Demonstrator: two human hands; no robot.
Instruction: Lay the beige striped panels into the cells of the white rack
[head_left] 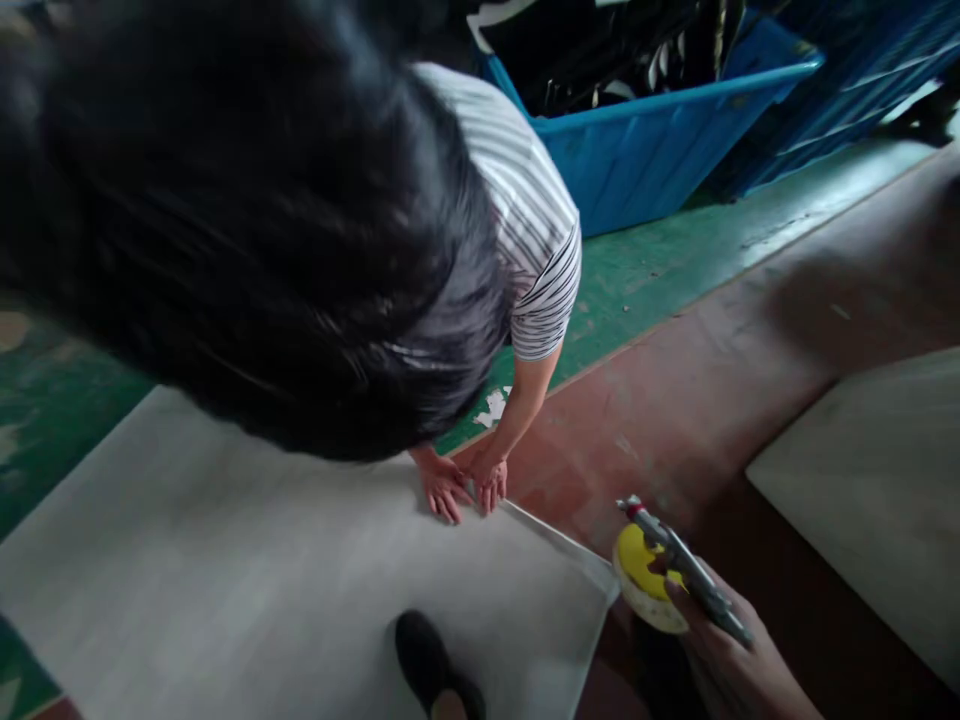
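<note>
At the lower right, my right hand is wrapped around a grey metal spray gun. Its nozzle end points up and left. Below the gun sits a whitish cup with yellow at its top. Just left of the cup is the corner of a large pale sheet. The gun appears apart from the sheet, though the cup overlaps the corner in view. My left hand is out of the frame.
Another person in a striped shirt bends over the sheet, both hands pressed at its edge. A black shoe is over the sheet. A blue bin with dark items stands behind. Another pale panel lies right.
</note>
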